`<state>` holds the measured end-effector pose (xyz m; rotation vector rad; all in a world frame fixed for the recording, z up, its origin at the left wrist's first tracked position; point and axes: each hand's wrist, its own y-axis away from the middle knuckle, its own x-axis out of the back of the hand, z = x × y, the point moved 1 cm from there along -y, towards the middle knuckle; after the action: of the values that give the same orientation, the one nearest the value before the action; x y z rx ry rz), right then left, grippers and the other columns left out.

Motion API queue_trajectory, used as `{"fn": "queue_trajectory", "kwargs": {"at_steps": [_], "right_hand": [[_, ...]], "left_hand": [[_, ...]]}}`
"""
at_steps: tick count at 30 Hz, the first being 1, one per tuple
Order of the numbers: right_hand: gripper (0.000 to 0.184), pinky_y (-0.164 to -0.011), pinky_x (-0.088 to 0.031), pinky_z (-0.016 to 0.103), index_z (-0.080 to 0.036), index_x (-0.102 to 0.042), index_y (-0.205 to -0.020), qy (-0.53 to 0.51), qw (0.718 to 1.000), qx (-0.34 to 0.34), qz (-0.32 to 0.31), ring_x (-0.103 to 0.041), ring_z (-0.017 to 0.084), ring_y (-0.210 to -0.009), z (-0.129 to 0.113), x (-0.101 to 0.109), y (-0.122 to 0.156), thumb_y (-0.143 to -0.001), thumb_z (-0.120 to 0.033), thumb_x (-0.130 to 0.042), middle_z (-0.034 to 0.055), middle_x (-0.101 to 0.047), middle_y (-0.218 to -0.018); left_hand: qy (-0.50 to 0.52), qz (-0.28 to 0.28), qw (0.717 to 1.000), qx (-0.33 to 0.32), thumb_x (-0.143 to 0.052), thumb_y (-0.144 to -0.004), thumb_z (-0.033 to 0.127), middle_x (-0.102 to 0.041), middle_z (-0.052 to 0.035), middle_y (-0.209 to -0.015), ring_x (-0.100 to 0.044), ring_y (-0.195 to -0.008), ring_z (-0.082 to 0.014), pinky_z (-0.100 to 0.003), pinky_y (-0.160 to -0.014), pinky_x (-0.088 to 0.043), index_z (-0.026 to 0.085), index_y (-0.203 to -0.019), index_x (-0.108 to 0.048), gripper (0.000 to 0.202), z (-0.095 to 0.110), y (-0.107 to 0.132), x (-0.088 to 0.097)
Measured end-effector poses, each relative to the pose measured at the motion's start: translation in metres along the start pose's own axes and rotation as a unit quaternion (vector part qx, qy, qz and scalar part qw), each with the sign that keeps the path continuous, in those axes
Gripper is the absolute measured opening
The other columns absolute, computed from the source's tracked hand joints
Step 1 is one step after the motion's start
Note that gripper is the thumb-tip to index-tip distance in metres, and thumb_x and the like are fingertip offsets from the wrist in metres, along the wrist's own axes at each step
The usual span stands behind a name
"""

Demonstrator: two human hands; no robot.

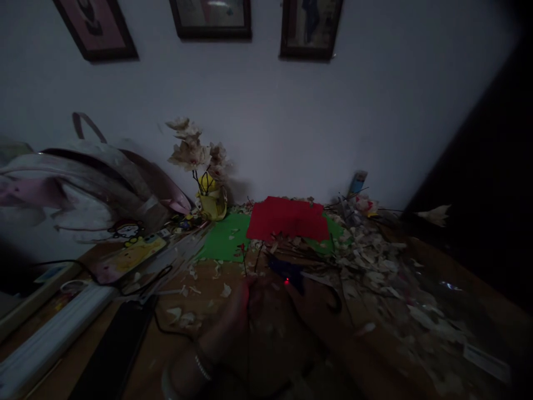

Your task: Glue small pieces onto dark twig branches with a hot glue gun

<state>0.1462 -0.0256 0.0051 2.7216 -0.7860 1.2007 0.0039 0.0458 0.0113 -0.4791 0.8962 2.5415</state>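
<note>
In the dim head view, my left hand (235, 311) is closed round a thin dark stem (245, 266) that stands upright and has a small red tip. A bracelet circles that wrist. My right hand (312, 305) grips a dark blue hot glue gun (289, 271) with a glowing red light; its nozzle points up and left toward the stem, apart from it. Beyond both hands, a red sheet (287, 219) lies over a green sheet (225, 239). Shadow hides much of the fingers.
Cream petal scraps (375, 258) are heaped on the right. A yellow pot (213, 204) holds cream flowers (189, 153). At left are a pale backpack (104, 183), a yellow phone case (133, 256), a long black object (116, 344), a white strip (58, 339) and a black cord (170, 331).
</note>
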Motion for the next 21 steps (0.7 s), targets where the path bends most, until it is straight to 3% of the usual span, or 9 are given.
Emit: {"fn": "queue_trajectory", "kwargs": {"at_steps": [5, 14, 21], "right_hand": [[0.038, -0.085, -0.04, 0.032, -0.015, -0.058, -0.102, -0.029, 0.998, 0.051, -0.011, -0.055, 0.024, -0.1, -0.007, 0.002, 0.001, -0.079, -0.04, -0.041, 0.0102, -0.063, -0.101], [0.047, -0.076, -0.042, 0.031, -0.014, -0.059, -0.105, 0.018, 0.998, 0.027, -0.056, -0.059, 0.024, -0.092, -0.02, 0.006, 0.001, -0.077, -0.048, -0.042, 0.0125, -0.064, -0.098], [0.047, -0.067, -0.042, 0.032, -0.021, -0.061, -0.099, 0.067, 0.996, 0.034, -0.041, -0.061, 0.024, -0.08, -0.03, 0.019, 0.007, -0.074, -0.056, -0.042, 0.0085, -0.067, -0.087]], "left_hand": [[-0.004, 0.003, 1.0, -0.021, -0.045, -0.076, 0.028, -0.029, 0.0074, -0.027, -0.021, -0.025, -0.0046, -0.018, -0.031, -0.012, 0.016, -0.046, -0.047, 0.032, 0.003, -0.003, 0.003], [-0.023, -0.001, 1.0, -0.016, -0.046, -0.074, 0.031, -0.031, 0.0078, -0.03, -0.021, -0.027, -0.0043, -0.017, -0.032, -0.012, 0.016, -0.049, -0.046, 0.03, 0.003, -0.005, 0.007], [-0.033, 0.06, 0.994, -0.083, -0.057, -0.068, 0.03, -0.046, 0.0065, -0.044, -0.04, -0.038, -0.0062, -0.017, -0.04, -0.027, 0.016, -0.059, -0.049, 0.018, 0.007, 0.009, -0.005]]}}
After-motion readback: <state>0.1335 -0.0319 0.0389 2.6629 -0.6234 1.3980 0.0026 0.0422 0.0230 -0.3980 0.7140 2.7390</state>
